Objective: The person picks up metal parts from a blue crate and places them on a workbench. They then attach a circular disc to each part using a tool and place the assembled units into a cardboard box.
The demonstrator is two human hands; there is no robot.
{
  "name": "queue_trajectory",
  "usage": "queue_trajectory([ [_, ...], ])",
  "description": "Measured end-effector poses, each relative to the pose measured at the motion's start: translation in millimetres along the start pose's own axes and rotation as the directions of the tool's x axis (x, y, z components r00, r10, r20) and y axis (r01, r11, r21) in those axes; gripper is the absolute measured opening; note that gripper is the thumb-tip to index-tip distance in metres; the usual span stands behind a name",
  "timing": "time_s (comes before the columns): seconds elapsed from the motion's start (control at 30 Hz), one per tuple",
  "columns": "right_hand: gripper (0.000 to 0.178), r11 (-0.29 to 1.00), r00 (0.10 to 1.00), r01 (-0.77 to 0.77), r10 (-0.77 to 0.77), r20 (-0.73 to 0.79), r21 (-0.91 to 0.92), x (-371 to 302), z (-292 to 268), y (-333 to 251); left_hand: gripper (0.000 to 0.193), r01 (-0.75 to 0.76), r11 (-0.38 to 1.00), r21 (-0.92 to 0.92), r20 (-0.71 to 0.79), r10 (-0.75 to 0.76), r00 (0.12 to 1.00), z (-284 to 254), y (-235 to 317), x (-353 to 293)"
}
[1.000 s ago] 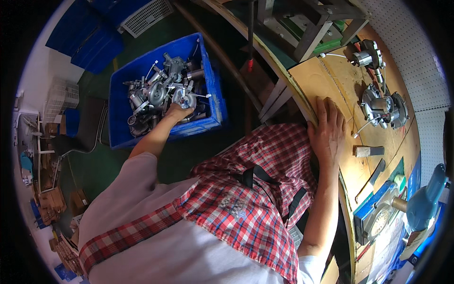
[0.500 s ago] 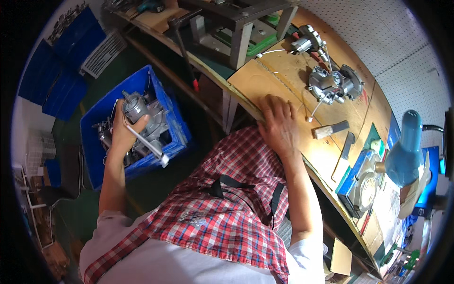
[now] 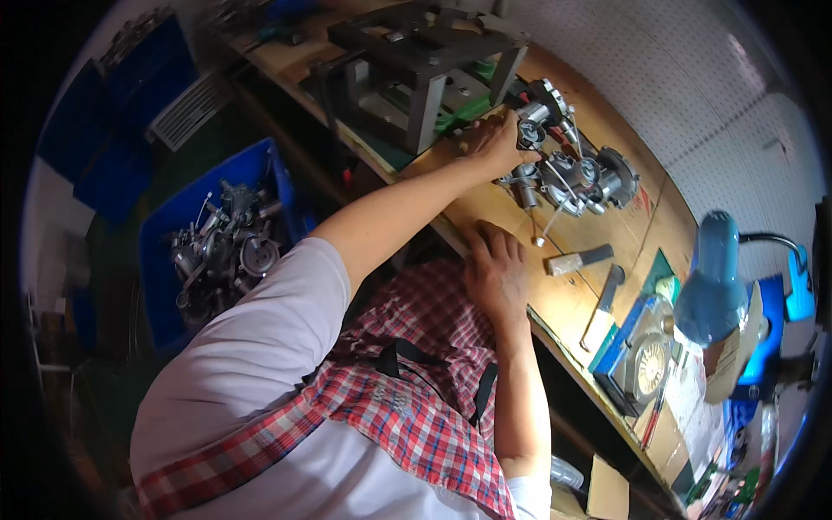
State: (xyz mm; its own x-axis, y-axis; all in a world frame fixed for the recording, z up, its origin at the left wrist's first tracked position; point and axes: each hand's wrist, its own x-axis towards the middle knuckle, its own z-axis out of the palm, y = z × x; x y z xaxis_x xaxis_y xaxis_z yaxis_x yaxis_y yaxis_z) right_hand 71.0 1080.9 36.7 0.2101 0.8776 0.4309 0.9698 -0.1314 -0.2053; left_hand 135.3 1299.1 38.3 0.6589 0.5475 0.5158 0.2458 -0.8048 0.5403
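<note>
My left arm stretches across to the far part of the workbench (image 3: 472, 217). My left hand (image 3: 492, 146) is closed around a silver cast-metal part (image 3: 529, 133) with a round end, partly hidden by the fingers. Close beside it on the bench is a cluster of similar silver metal assemblies (image 3: 579, 180) with thin white leads, where the pieces overlap. My right hand (image 3: 498, 273) lies on the near edge of the bench, palm down, fingers stretched out, holding nothing.
A blue crate (image 3: 160, 290) of silver metal parts stands on the floor at left. A dark metal frame (image 3: 425, 108) rises at the bench's back left. A short block (image 3: 579, 259), a knife-like tool (image 3: 604, 308), a dial gauge box (image 3: 643, 364) and a blue lamp (image 3: 712, 269) are to the right.
My left hand has carried the silver part from above the blue crate to the cluster on the bench. My right hand remains on the bench edge. The view has shifted slightly.
</note>
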Motion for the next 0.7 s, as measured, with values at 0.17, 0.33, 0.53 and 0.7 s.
queue_trajectory([
  [0.17,0.057,0.996,0.999,-0.026,0.028,0.028,-0.083,-7.5,6.1,-1.3,0.082,0.107,0.974,-0.199,0.12,-0.084,0.989,-88.3,-13.8,-64.7],
  [0.33,0.063,0.991,0.998,0.001,0.008,0.07,-0.134,-11.9,3.8,-2.6,0.046,0.243,0.962,-0.128,-0.216,-0.266,0.94,-188.1,-104.1,-221.8],
  [0.53,0.068,0.971,0.995,-0.005,0.028,0.095,-0.239,-9.6,5.1,-2.7,0.067,0.764,0.321,0.56,-0.293,-0.786,0.545,-239.1,-302.6,-370.8],
  [0.7,0.068,0.969,0.995,-0.002,0.027,0.098,-0.247,-8.7,8.4,3.4,0.052,0.883,0.4,0.246,-0.199,-0.871,0.45,-225.0,-330.6,-412.8],
])
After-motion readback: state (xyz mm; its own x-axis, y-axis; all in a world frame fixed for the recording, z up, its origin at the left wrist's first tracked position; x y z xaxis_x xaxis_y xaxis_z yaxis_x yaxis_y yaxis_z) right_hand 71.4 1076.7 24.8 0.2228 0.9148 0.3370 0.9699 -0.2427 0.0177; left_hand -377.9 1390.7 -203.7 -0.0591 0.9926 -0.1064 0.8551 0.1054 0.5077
